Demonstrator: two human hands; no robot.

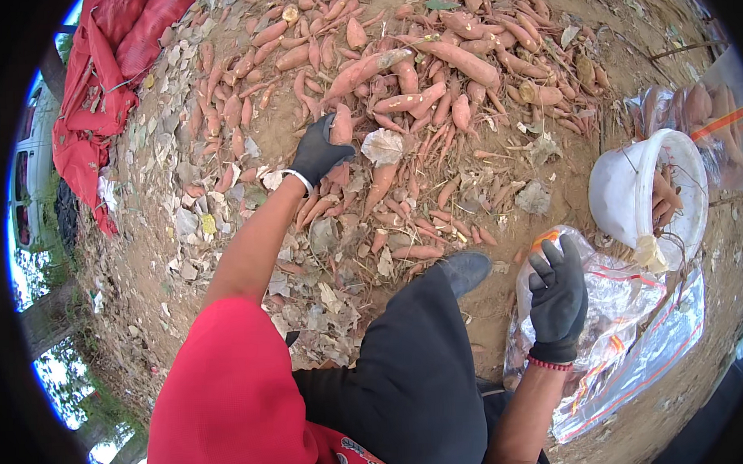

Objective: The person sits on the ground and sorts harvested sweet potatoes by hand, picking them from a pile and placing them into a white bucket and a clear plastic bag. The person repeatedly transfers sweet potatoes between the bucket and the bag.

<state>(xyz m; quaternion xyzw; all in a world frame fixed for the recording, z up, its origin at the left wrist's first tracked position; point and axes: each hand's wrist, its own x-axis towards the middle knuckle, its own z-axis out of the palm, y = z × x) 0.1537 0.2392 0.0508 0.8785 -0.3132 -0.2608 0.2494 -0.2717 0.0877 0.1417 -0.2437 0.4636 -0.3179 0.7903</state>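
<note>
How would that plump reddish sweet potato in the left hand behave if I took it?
The plump reddish sweet potato would likely feel firm: its thick body shows no sag in the black-gloved left hand. Its rounded sides suggest it might roll if nudged. Its skin looks matte, so it's probably not very slippery.

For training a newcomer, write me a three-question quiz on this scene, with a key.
1. True or false: only the left hand is gloved.

2. What does that hand grip?
A. a dry leaf
B. a reddish root
C. a red sack

3. Fill in: the white bucket is toward the picture's ____ side.

Key:
1. False: the right hand is gloved too.
2. B.
3. Right.
</note>
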